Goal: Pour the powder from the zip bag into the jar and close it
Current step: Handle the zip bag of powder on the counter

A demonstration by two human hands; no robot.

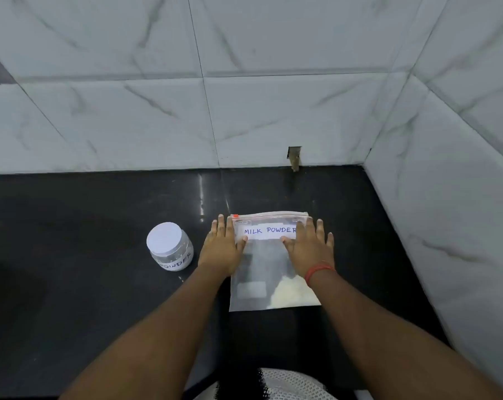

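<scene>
on the black desk [100,284], dead centre, so here's the deal:

zip bag: the zip bag [269,264] lies flat, long axis running 12 to 6, zip seal at the 12 o'clock end, "milk powder" label just under the seal.

powder: the powder [290,295] sits bunched in the bag's 5 o'clock corner, nearest the person.

left hand: the left hand [221,249] rests flat on the bag's 9 o'clock edge, grip wide, fingers straight, holding nothing.

right hand: the right hand [309,249] lies flat over the 3 o'clock edge, grip wide too, fingers spread, just pressing. red thread band [319,271] on that wrist.

jar: the jar [170,248] stands upright at 9 o'clock from the bag, just beside the left hand but not touching, white lid [164,237] on.

key relation: seal is at the fingertips' end for both hands, jar is way nearer the left one, so i'd guess left handles the lid.

progress: looks like nothing's opened yet, bag looks sealed and jar's capped.

watch out: powder's at the far end from the seal, so it'll slide once tipped.
</scene>
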